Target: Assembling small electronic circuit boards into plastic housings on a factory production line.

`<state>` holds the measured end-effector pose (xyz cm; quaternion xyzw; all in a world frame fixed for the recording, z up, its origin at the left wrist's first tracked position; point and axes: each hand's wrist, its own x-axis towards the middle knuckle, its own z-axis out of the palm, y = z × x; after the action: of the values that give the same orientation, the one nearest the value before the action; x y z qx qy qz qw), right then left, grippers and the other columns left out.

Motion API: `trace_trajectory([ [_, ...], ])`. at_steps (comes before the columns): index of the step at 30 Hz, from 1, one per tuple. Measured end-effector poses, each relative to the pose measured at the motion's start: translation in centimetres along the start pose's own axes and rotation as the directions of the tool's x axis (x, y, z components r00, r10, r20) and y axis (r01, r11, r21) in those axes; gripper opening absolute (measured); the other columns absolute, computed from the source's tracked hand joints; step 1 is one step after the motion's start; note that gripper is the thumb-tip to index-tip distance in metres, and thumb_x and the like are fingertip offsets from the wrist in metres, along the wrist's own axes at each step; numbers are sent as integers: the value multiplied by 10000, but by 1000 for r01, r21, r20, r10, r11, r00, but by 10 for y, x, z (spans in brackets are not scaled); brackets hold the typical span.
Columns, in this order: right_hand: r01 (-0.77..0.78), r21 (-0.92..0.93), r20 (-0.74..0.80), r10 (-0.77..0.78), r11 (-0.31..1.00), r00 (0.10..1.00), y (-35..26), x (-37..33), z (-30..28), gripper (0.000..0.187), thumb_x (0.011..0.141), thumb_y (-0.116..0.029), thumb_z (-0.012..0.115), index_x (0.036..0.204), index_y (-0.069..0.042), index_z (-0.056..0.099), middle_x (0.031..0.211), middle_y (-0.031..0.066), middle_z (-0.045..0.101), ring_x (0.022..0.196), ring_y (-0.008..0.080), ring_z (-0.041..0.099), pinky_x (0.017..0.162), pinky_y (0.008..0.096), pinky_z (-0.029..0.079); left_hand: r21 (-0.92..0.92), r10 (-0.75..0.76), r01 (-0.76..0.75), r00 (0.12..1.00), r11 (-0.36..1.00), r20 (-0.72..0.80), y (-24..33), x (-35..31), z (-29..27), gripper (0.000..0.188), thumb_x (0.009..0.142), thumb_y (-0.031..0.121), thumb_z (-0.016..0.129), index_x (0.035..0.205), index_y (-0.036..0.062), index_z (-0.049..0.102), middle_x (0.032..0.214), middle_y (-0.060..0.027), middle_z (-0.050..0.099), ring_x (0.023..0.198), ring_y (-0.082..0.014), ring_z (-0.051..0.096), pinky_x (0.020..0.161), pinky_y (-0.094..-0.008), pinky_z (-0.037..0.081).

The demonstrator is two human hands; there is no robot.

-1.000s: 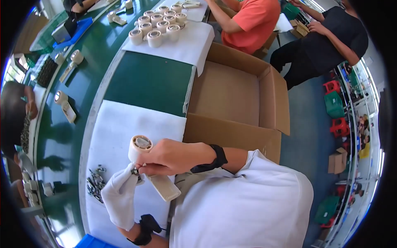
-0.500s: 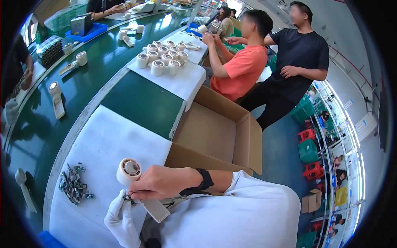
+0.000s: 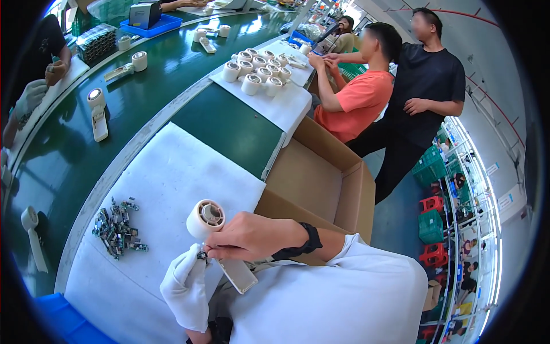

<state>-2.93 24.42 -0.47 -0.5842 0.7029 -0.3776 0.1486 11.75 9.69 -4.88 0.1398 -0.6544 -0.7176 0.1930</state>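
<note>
Reaching across the neck of a cream handheld fan [image 3: 205, 221] with the bare right hand [image 3: 252, 236], between six and seven o'clock from the middle of the view, with a black band [image 3: 311, 236] around the wrist. With its thumb and forefinger brought together, though too hidden to tell what lies between. Clamping a small dark part [image 3: 201, 255] in the fingers of the white-gloved left hand [image 3: 186, 286], at seven o'clock, right beside the other fingertips. As for the fan, at about seven o'clock too, with its round head at ten o'clock from the right hand and its handle [image 3: 238, 277] at six; impossible to tell whether resting or held up.

At eight o'clock, on a white mat [image 3: 172, 157] over the table [image 3: 220, 132], a loose pile of small circuit boards [image 3: 119, 229]; farther out, a blue tray [image 3: 66, 318]. Close to the centre, toward three, an open cardboard box [image 3: 306, 180]. Near twelve, a cluster of cream fans [image 3: 251, 85]. Between one and two, a person in an orange shirt [image 3: 366, 100]; at two, a standing person in black [image 3: 429, 80].
</note>
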Motion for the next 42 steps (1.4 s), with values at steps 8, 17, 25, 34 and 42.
trace_trajectory([
  [8,-24,-19,56,25,1000,998,4,0,0,132,934,-185,668,975,-59,658,809,114,667,659,298,643,598,359,516,267,163,-165,986,950,29,-1,-1,-8,316,841,-77,679,1142,11,708,1031,-156,703,926,-196,689,832,-310,545],
  [17,-191,37,-9,191,981,981,-4,8,0,90,916,-105,683,931,-16,678,689,100,658,581,177,650,557,276,484,-127,-142,143,990,982,19,4,3,-5,323,886,-80,627,1191,5,691,1079,-85,702,959,-128,667,871,-262,524],
  [25,-137,64,-21,139,988,990,-2,3,6,105,924,-102,677,934,2,669,642,85,622,535,158,597,537,266,459,-94,-135,137,991,986,20,4,-2,-5,318,898,-71,629,1201,7,687,1085,-74,700,964,-117,661,875,-259,526],
  [34,-135,40,53,133,990,990,0,6,-1,116,899,-106,713,906,2,671,642,85,610,520,156,570,514,269,442,-64,-111,114,993,991,50,3,1,-4,307,897,-64,643,1193,4,690,1078,-75,698,949,-121,668,860,-257,531],
  [42,-69,8,-178,69,998,982,7,4,11,177,780,-116,831,823,-16,692,739,79,698,551,151,610,540,265,486,-141,-202,211,976,967,74,9,2,-9,282,903,-71,642,1179,-29,686,1067,-84,693,923,-125,668,833,-257,537],
])
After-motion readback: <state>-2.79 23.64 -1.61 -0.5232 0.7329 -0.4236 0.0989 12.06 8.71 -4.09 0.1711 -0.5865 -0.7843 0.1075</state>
